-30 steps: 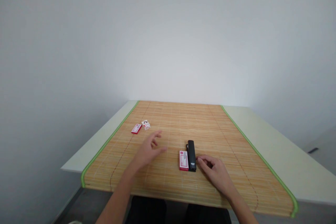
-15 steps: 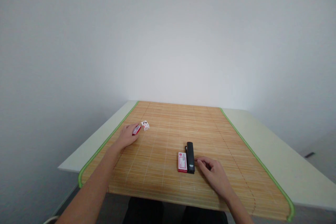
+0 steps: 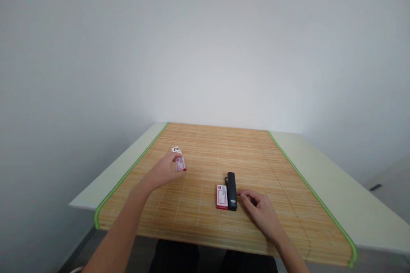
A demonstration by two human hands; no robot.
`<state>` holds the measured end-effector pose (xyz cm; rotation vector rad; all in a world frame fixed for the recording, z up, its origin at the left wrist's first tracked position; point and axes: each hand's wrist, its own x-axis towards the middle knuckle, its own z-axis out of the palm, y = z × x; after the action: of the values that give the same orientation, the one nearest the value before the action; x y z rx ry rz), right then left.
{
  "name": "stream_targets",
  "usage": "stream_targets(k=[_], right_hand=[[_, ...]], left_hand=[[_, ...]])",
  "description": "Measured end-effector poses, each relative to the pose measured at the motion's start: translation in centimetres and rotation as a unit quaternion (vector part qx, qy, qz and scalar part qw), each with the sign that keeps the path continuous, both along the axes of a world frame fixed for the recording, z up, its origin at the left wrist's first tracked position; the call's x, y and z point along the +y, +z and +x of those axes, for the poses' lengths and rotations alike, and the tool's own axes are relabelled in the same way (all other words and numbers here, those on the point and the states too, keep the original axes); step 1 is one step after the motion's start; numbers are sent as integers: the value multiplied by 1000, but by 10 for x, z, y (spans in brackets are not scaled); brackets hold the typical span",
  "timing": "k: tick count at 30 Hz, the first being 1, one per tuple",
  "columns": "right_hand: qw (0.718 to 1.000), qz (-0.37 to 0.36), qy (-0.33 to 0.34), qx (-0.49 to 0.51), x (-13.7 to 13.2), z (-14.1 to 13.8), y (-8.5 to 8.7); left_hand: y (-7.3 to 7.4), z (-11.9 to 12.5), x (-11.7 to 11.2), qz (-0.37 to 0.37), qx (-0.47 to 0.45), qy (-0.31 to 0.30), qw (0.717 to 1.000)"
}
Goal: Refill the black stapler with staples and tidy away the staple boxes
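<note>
Red-and-white box one [image 3: 180,164] is clamped in the fingers of the left hand [image 3: 162,173]; box two [image 3: 222,197] lies beside one black stapler [image 3: 232,191] on one mat [image 3: 243,153]. One white packet [image 3: 176,149] shows behind. The right hand [image 3: 261,211] curls beside the stapler; whether its fingers grip anything, I cannot tell.

Small plain room, home or office unclear: smooth pale-grey wall [image 3: 205,51] rose beyond white rectangular table's [image 3: 323,170] far edge; black oblong stapler [image 3: 231,192] lay toward green-bordered bamboo mat's [image 3: 205,143] near edge.

A green-edged slatted mat [image 3: 243,149] lies over a white table [image 3: 317,170] near a pale wall [image 3: 218,51].
</note>
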<state>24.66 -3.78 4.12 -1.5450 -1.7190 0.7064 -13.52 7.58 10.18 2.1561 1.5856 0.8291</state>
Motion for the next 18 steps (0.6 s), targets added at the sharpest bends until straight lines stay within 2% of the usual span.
stream_targets(k=[1, 3, 5, 7, 12, 18], right_hand=[[1000, 0, -1, 2, 0, 0, -1], [1000, -1, -5, 5, 0, 1, -2], [1000, -1, -8, 4, 0, 2, -2], [1000, 2, -8, 4, 0, 1, -2], [1000, 7, -2, 8, 0, -2, 0], [1000, 6, 5, 2, -1, -4, 3]], left_hand=[[5, 19, -12, 11, -8, -37, 999], [11, 57, -36, 29, -44, -149, 987], [12, 88, -56, 15, -72, -195, 978], [8, 109, -70, -14, -80, -215, 973], [-5, 122, -76, -35, -90, -240, 966], [-9, 122, -72, -32, -95, -257, 961]])
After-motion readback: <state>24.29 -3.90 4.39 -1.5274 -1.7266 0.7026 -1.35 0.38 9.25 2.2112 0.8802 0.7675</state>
